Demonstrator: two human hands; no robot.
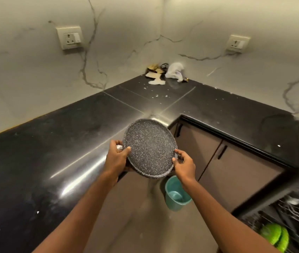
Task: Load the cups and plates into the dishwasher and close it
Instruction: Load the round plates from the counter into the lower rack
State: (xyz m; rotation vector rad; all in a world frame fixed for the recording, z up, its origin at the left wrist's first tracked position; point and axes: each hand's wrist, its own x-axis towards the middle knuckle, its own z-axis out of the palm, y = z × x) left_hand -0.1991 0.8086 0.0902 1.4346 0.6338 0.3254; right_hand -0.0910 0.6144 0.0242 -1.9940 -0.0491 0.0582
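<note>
Fingers (126, 149) of both hands around plate (149, 148)

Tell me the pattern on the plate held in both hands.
Dark grey with fine white speckles, on the plate; shown in the head view.

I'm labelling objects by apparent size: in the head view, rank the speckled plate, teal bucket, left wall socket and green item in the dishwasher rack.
1. Plate, clearly largest, though nearest the camera.
2. Bucket, partly hidden by the forearm.
3. Green item and left socket: look alike, not ranked.
</note>
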